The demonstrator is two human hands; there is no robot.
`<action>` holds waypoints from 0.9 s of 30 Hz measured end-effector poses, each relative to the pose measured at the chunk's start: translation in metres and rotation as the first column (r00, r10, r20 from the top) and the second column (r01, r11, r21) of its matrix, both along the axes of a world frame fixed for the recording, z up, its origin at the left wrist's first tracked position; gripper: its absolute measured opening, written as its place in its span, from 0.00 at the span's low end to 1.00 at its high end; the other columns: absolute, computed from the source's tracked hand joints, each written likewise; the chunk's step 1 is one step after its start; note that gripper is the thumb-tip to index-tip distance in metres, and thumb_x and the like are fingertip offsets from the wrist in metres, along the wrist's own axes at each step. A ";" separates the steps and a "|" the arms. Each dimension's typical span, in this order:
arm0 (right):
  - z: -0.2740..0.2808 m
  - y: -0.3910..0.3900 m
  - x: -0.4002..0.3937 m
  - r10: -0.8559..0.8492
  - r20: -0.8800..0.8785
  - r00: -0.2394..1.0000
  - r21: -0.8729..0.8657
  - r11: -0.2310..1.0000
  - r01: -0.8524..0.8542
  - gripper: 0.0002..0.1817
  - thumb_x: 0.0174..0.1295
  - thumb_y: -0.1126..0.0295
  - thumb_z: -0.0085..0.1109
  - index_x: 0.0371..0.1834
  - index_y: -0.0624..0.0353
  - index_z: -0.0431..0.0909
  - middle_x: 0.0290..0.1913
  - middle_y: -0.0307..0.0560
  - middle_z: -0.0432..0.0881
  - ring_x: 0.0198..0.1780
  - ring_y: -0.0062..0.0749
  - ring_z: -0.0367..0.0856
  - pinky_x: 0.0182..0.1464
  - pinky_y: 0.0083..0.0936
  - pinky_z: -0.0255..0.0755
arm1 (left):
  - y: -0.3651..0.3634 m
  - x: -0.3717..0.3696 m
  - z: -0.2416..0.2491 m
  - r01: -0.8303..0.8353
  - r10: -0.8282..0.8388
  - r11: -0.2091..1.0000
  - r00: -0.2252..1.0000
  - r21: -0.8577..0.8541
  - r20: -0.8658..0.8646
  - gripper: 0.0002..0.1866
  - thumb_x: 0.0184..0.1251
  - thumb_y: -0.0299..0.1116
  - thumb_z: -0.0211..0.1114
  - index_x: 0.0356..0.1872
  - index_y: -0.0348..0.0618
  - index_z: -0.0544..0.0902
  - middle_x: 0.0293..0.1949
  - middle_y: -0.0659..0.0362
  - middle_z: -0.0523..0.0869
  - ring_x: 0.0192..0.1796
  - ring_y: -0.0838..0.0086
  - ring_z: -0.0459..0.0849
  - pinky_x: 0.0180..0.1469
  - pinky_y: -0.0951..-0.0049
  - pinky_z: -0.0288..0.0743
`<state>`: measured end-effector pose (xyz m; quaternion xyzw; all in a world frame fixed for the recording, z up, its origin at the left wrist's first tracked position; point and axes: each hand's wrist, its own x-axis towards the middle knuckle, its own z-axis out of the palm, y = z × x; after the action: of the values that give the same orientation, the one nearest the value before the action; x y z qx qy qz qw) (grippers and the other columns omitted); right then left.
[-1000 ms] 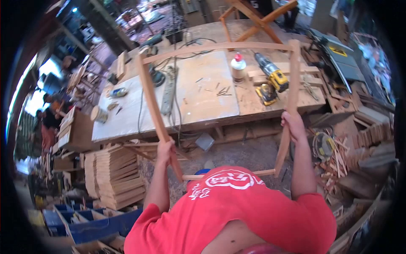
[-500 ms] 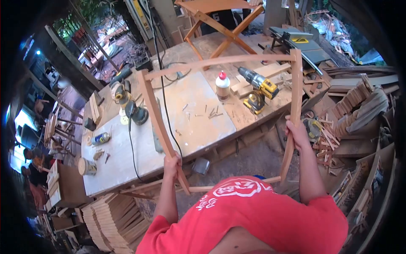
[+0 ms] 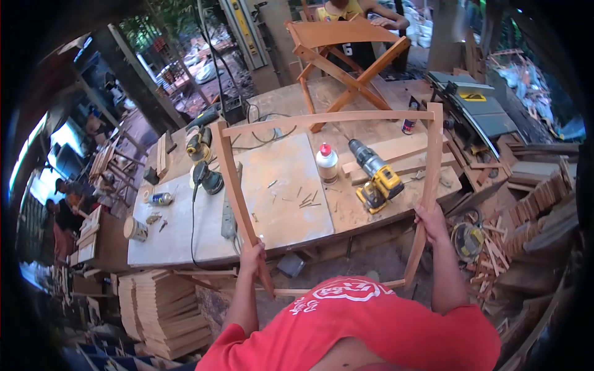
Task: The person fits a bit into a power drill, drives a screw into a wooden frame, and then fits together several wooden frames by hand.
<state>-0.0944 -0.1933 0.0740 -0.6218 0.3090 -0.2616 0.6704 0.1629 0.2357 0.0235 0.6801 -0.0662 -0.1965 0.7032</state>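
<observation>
A four-sided wooden frame (image 3: 234,185) is held up between my two hands, over the near side of the workbench. My left hand (image 3: 252,256) is wrapped round its left bar, near the lower end. Round the right bar, below the middle, are the fingers of my right hand (image 3: 430,222). The far rail bows slightly, and the near rail passes close to my red shirt. Seen through the frame are a glue bottle (image 3: 327,164) with a red cap, a yellow and black drill (image 3: 378,176) and loose screws or pins (image 3: 307,199) on the bench.
The workbench (image 3: 284,216) also bears sanders (image 3: 208,179), a spray can (image 3: 159,199), a white tub (image 3: 135,229) and a folding stool (image 3: 346,62). Behind the stool is a person (image 3: 371,13). A table saw (image 3: 476,105) stands at right; stacked wood pieces (image 3: 164,312) lie at lower left.
The view has shifted, so the bench and stool appear lower and more of the person behind shows. The wooden frame sits slightly lower in view, still in both hands.
</observation>
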 end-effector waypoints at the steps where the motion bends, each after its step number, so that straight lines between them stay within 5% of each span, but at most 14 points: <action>1: -0.003 -0.014 -0.002 0.026 -0.001 1.000 0.009 1.000 -0.026 0.09 0.60 0.68 0.61 0.37 0.59 0.73 0.25 0.35 0.71 0.23 0.19 0.71 0.27 0.18 0.68 | -0.008 -0.014 0.001 -0.026 0.026 1.000 1.000 0.009 -0.001 0.04 0.54 0.28 0.59 0.27 0.40 0.73 0.17 0.63 0.72 0.19 0.78 0.72 0.23 0.77 0.67; 7: -0.015 -0.101 0.020 0.113 0.053 0.992 0.132 0.984 -0.119 0.09 0.62 0.66 0.59 0.35 0.59 0.71 0.23 0.34 0.70 0.22 0.18 0.69 0.25 0.17 0.66 | -0.055 -0.059 0.003 -0.203 0.203 0.978 0.979 0.041 0.005 0.04 0.53 0.27 0.60 0.26 0.41 0.73 0.16 0.63 0.71 0.18 0.78 0.71 0.22 0.78 0.66; 15: -0.006 -0.123 0.040 0.256 0.049 0.965 0.075 0.963 -0.259 0.10 0.61 0.67 0.60 0.40 0.59 0.74 0.28 0.35 0.73 0.26 0.18 0.71 0.31 0.18 0.69 | -0.063 -0.098 0.020 -0.336 0.332 0.941 0.941 0.045 0.072 0.07 0.54 0.31 0.61 0.25 0.42 0.73 0.17 0.64 0.71 0.18 0.79 0.71 0.21 0.78 0.64; 23: -0.008 -0.138 0.056 0.223 0.041 0.974 0.024 0.974 -0.224 0.13 0.60 0.62 0.61 0.39 0.57 0.72 0.26 0.35 0.71 0.26 0.20 0.70 0.28 0.19 0.68 | -0.059 -0.088 0.023 -0.325 0.312 0.938 0.943 0.122 0.114 0.08 0.54 0.33 0.63 0.25 0.41 0.76 0.18 0.64 0.73 0.19 0.79 0.71 0.21 0.75 0.64; 27: 0.011 -0.118 0.060 0.284 0.100 0.954 -0.015 0.959 -0.284 0.12 0.62 0.62 0.59 0.40 0.57 0.71 0.25 0.35 0.69 0.26 0.20 0.69 0.29 0.18 0.67 | -0.041 -0.069 0.009 -0.251 0.248 0.968 0.962 0.019 0.114 0.06 0.53 0.31 0.61 0.24 0.40 0.75 0.17 0.64 0.73 0.18 0.79 0.70 0.20 0.76 0.62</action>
<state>-0.0349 -0.3114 0.0852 -0.6459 0.1820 -0.1939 0.7156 0.0941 0.1946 0.0326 0.7045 -0.0155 -0.0696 0.7062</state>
